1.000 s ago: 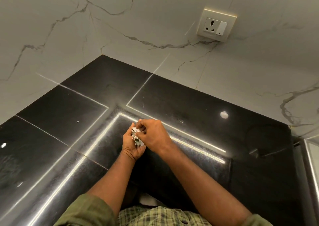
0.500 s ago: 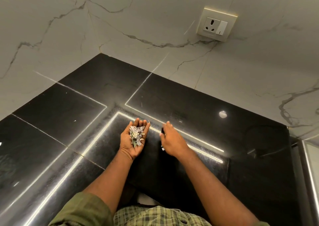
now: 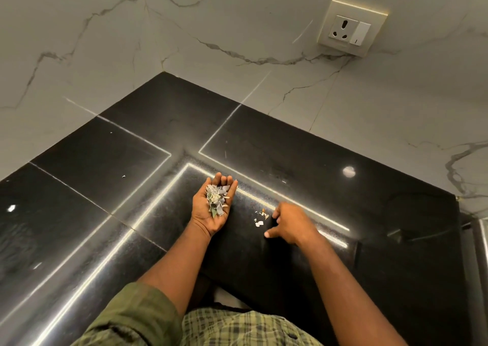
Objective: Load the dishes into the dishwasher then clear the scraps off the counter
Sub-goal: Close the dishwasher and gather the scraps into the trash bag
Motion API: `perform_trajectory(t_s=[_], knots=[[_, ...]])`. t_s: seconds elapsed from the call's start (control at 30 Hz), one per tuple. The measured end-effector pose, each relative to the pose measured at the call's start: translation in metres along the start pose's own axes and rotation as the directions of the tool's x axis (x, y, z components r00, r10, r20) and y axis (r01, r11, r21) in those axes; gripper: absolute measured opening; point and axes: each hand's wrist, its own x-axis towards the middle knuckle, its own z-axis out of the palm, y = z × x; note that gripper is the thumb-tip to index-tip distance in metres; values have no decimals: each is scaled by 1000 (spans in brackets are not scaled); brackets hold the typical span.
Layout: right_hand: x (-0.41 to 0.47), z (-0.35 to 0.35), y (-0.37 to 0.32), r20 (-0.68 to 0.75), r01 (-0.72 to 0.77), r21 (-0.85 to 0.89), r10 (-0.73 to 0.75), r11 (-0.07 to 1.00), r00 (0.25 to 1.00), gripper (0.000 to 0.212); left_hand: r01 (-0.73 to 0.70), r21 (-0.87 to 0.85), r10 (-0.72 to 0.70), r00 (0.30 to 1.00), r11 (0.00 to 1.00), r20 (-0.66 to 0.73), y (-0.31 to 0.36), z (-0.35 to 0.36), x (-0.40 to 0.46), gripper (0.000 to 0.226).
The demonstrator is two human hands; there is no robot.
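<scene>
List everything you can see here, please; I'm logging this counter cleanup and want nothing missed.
scraps in palm: one small heap, grey, white and green, in the cupped left hand.
loose scraps: a few bits, white and yellowish, on the counter between the two hands.
stray flecks: one clear white speck, on the counter's left part; others too small to tell.
counter: one, glossy black, in a corner between two walls.
wall: two faces, white marble with grey veins, behind the counter.
socket with switch: one, cream, on the right wall face.
shirt: one, green check, bottom edge.
left hand: palm up, holds the heap.
right hand: palm down, fingers beside the loose scraps.
</scene>
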Motion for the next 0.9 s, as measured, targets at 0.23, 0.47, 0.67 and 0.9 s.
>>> perform_trajectory(t_s=[0.23, 0.47, 0.67, 0.9], knots=[[24, 25, -39, -205, 161, 219, -116, 962, 972, 39, -4, 32, 4, 1000, 999, -2, 0, 0, -4, 43], [19, 37, -28, -246, 283, -125, -306, 951, 920, 51, -14, 15, 14, 1000, 1000, -4, 3, 0, -2, 43], [10, 56, -36, -290, 317, -360, -429, 877, 856, 24, -10, 29, 10, 1000, 1000, -2, 2, 0, -1, 43], [0, 43, -53, -205, 274, -472, -407, 838, 890, 18, -11, 23, 11, 1000, 1000, -2, 1, 0, -3, 42]])
